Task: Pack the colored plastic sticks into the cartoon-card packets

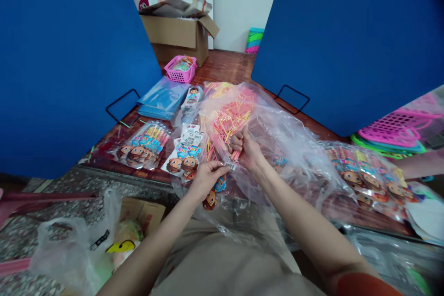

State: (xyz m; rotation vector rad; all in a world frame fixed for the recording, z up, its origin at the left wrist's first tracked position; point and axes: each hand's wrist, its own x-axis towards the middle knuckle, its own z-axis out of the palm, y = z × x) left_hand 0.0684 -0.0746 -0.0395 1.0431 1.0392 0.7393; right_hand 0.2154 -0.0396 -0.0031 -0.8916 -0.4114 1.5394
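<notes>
My right hand (245,149) is closed in a fist round a small bundle of thin pink and yellow sticks (236,153), just below a big heap of the same sticks (227,120) lying in a large clear plastic bag (287,148). My left hand (207,176) pinches the open mouth of a small clear packet with a cartoon-face card (213,194) and holds it right under the bundle. The two hands almost touch over the near edge of the wooden table (222,70).
Filled cartoon packets lie in piles at the left (144,145), centre (185,157) and right (364,171). Blue sheets (161,99), a pink basket (180,69) and a cardboard box (178,32) sit behind. Blue panels flank both sides. Pink and green baskets (395,132) stand far right. A plastic bag (76,245) lies on the floor.
</notes>
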